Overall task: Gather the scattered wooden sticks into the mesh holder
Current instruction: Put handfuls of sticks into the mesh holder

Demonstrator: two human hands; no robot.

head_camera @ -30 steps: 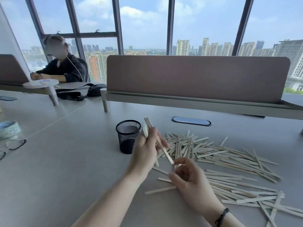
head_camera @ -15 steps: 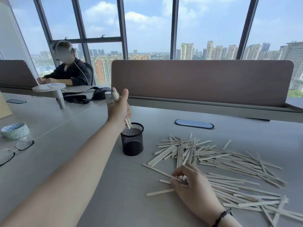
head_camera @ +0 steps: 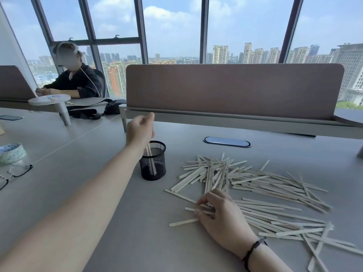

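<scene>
The left hand [head_camera: 139, 130] hangs loosely curled, gripping nothing, above the black round mesh holder [head_camera: 152, 160], which has a few pale flat wooden sticks upright inside; the right hand [head_camera: 220, 214] pinches sticks from the scattered pile [head_camera: 255, 185] on the grey desk [head_camera: 78, 173].

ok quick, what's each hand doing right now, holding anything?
Left hand: open above the mesh holder, fingers loose, holding nothing; sticks stand in the holder.
Right hand: fingers curled, pinching wooden sticks on the table.
</scene>
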